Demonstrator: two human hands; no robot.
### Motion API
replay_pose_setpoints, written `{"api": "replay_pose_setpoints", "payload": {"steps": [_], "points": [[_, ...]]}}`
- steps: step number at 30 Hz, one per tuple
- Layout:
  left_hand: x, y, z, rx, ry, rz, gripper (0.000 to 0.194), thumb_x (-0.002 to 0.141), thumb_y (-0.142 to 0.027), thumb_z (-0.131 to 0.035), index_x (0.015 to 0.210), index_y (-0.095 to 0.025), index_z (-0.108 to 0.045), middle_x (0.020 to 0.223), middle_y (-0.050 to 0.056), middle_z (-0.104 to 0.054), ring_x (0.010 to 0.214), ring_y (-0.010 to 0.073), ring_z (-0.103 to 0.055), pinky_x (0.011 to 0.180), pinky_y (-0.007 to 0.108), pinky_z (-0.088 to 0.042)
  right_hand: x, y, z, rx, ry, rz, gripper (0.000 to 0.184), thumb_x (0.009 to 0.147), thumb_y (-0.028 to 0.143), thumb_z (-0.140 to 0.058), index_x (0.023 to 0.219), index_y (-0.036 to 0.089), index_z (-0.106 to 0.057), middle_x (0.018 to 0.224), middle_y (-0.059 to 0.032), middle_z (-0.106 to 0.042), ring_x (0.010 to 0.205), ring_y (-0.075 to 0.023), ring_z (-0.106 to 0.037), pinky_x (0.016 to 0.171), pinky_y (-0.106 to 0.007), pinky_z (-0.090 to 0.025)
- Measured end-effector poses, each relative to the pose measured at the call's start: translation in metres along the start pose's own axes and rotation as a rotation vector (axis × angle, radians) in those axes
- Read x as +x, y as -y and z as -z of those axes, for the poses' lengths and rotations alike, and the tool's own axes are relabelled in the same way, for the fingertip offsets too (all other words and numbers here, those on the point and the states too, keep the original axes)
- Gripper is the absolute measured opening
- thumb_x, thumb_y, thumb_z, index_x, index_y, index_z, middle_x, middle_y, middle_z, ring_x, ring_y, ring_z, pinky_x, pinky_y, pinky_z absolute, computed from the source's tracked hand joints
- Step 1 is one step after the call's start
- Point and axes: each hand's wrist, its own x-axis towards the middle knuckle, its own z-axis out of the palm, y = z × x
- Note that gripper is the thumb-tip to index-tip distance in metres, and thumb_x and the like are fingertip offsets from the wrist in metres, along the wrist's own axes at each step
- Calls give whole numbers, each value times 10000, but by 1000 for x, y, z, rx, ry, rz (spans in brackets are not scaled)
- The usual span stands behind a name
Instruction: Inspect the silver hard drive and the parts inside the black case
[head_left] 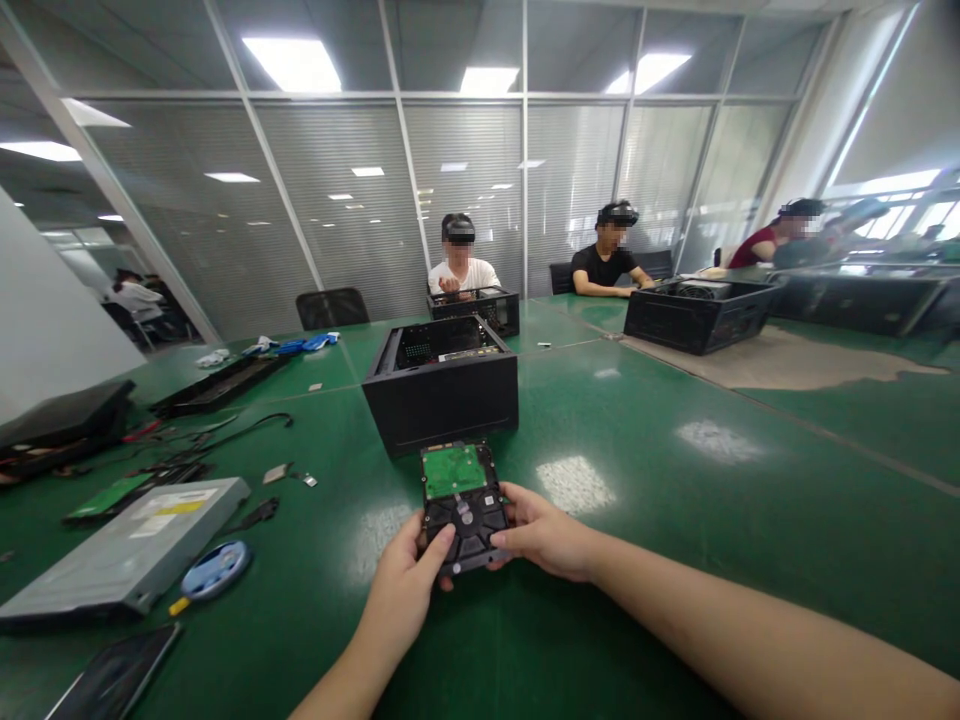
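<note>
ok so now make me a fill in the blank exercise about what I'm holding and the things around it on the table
1. The left hand and right hand both hold the hard drive, whose board is coloured ____.
2. The nearest case is coloured ____.
3. The silver drive lies to the ____ of both hands.
4. The tip of the blue gadget is coloured ____.

Missing words: green; black; left; yellow.

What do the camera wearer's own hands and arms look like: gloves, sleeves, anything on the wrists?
Left hand and right hand are both ungloved, with no rings visible. Left forearm and right forearm are bare as far as shown: no sleeve, watch, bracelet or cable visible.
</note>
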Motion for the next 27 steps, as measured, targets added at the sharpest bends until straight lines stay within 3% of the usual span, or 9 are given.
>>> {"api": "replay_pose_setpoints", "payload": {"steps": [4, 7, 14, 21, 27], "points": [[-4, 2, -1, 81, 38, -108, 518, 793, -401, -683, 1212, -166, -489, 1076, 95, -699, 933, 241, -687, 734, 337, -566, -1, 1, -1, 7, -4, 33, 593, 705, 173, -786, 1213, 180, -480, 1024, -76, -656, 832, -198, -676, 630, -295, -558], [-9, 0, -2, 190, 65, -190, 554, 775, -334, -716, 1238, -185, -450, 1181, 99, -669, 1069, 247, -655, 930, 381, -515, -2, 2, -3, 17, -7, 65, 569, 707, 196, -799, 1186, 188, -490, 997, -57, -650, 776, -169, -661, 599, -271, -545], [-10, 1, -5, 180, 88, -187, 578, 819, -356, -678, 1293, -192, -389, 1224, 115, -644, 1123, 268, -633, 972, 418, -493, 1, 3, -7, 112, -106, 17, 356, 831, 378, -682, 1081, 190, -514, 905, -48, -642, 682, -180, -651, 510, -306, -546], [-9, 5, -3, 116, 85, -168, 584, 807, -372, -676, 1303, -177, -436, 1152, 124, -672, 1039, 290, -660, 882, 436, -535, 3, 3, -8, 119, -134, 14, 334, 817, 339, -682, 1067, 186, -522, 858, -40, -647, 617, -168, -639, 489, -312, -549], [-9, 3, -3, 180, 80, -235, 543, 810, -360, -664, 1283, -177, -469, 1175, 126, -662, 1062, 277, -647, 912, 420, -519, 2, 2, -8, 143, -121, 17, 363, 793, 317, -697, 1081, 189, -516, 927, -62, -662, 654, -190, -661, 481, -320, -558]]}}
